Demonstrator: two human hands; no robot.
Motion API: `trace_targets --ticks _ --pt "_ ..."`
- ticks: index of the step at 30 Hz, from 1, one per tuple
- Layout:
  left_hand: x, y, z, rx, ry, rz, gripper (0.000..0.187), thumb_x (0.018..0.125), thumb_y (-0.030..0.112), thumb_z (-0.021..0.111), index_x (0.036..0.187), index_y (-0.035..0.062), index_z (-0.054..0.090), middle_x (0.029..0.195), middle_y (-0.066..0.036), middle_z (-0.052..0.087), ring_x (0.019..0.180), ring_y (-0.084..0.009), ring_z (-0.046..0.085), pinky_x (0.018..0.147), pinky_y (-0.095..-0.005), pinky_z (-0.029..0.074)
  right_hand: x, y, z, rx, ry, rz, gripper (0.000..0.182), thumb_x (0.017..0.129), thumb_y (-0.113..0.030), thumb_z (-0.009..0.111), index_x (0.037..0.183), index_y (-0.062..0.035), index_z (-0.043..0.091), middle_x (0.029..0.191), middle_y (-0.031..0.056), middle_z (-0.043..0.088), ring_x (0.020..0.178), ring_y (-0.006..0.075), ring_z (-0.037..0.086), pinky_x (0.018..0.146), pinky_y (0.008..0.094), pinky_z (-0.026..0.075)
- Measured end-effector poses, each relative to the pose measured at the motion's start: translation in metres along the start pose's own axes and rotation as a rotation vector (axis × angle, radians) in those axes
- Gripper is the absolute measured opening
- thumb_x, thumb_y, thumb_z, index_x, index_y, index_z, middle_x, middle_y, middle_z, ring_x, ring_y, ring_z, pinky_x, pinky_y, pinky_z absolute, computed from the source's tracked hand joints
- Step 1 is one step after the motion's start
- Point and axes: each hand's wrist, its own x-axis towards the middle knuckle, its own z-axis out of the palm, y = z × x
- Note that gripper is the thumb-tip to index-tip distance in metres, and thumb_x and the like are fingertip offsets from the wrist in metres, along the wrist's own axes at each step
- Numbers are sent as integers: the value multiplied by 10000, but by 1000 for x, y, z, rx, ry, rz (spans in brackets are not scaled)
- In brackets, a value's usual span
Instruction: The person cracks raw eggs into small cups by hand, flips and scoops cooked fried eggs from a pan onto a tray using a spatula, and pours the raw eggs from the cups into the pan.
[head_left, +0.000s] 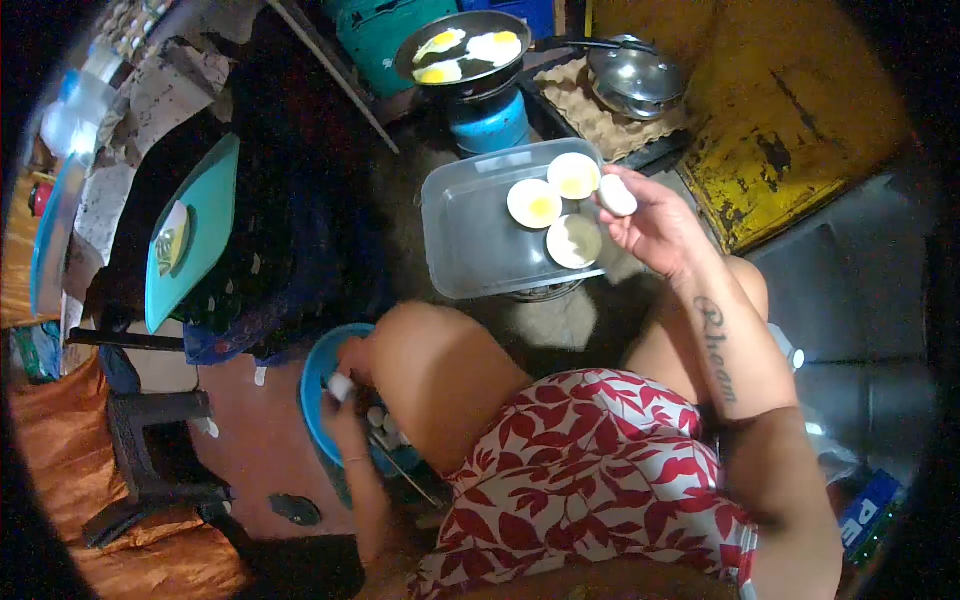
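Observation:
My right hand (655, 222) grips a white egg (618, 196) above the right edge of a clear plastic tub (470, 255). Three small white bowls sit at the tub's right side: a bowl with a yolk (534, 204), another bowl with a yolk (574, 177), and a third bowl (573, 242) whose contents are hard to make out. My left hand (348, 425) is low over a blue basin (312, 400), closed on a white eggshell (340, 387), somewhat blurred. More white shells or eggs (385, 425) lie in the basin, partly hidden by my leg.
A frying pan (465, 50) with three eggs stands on a blue burner (490, 122). Behind to the right is a metal pot (640, 80) on brown paper. A turquoise tray (205, 230) is at left, near a black chair (165, 450). A yellow rusty panel (770, 120) stands at right.

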Motion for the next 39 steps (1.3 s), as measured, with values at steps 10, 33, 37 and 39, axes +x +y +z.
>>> trace_targets --ticks 10,33,37,39 --pt "-53 316 190 -281 -187 751 488 831 -8 697 1288 52 538 1200 -77 603 1037 -176 606 849 -290 533 8 17 21 78 -69 76 293 999 -225 523 1188 -9 577 1001 196 673 848 288 692 749 368 612" --pt "-2 296 349 -422 -1035 -50 318 927 143 571 1211 -1 577 1010 -72 670 773 -169 635 612 -254 493 49 -21 7 -67 47 127 211 991 -187 460 1111 -36 545 1013 164 645 838 289 661 705 392 603" --pt "7 265 357 -737 -1195 -332 288 929 167 572 1192 53 545 998 -83 657 771 -213 644 577 -290 512 54 -14 -6 -264 129 96 261 889 -36 551 1150 -44 553 1039 127 621 886 255 650 712 366 603" --pt "-5 254 357 -715 -1145 -343 270 906 198 638 1147 102 564 951 -67 658 742 -182 635 557 -260 506 56 -8 -14 -345 113 146 364 853 0 602 1206 -52 533 1021 108 629 858 227 657 691 345 604"
